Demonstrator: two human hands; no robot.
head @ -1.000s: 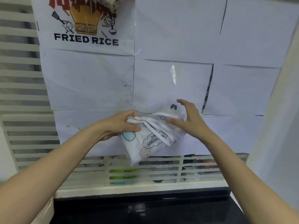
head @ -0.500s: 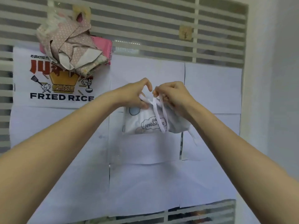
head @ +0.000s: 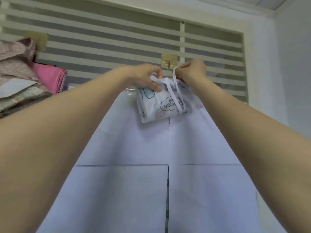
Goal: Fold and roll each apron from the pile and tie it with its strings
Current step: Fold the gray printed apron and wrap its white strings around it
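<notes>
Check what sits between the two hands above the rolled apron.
In the head view, a small wooden wall hook shows in the gap between the left hand and right hand, above the white printed rolled apron.

Rolled white apron (head: 161, 105) with cartoon print is held up against wall of white paper sheets (head: 134, 190), just below slatted blind (head: 109, 46). Its top left edge is gripped by left hand (head: 144, 76). White string (head: 175, 91), wrapped round the roll, is pinched by right hand (head: 191, 69) right beside small brass hook (head: 168, 62). Pile of pink and patterned aprons (head: 21, 76) is seen at left edge
</notes>
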